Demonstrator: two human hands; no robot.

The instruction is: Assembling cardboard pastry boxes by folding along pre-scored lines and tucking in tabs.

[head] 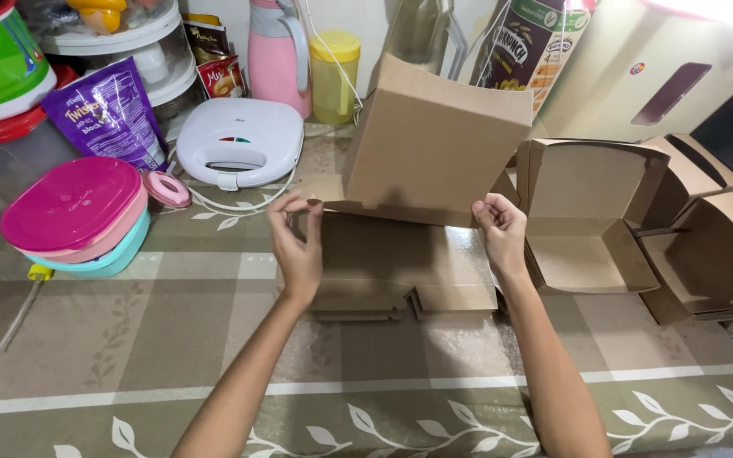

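Head view. A flat brown cardboard blank (434,136) is being folded up at the middle of the desk (129,339), which is covered by an olive cloth with pale bands and a leaf border. The rear panel of the blank stands nearly upright, tilted slightly away from the viewer, while its lower panel lies flat on a low stack of unfolded blanks (383,280); the fold line runs between the two hands. The left hand (297,242) pinches the left end of the fold, fingers narrowed on a small side flap, thumb in front. The right hand (500,231) grips the right end in the same way, fingers closed on the card edge. Holding both ends at once keeps the crease straight and stops the raised panel from falling back.

To the right, just beside the stack, stand finished open boxes (591,212) with their lids raised, nested close together so that they take little room and stay within reach.

To the left, well apart from the work, lie a stack of round lidded containers, pink over teal (74,216), a white sandwich press (239,140) with its cord looped in front, and a purple snack pouch (108,106). A pink jug (277,51) and a yellow-lidded jar (334,76) stand against the back wall.
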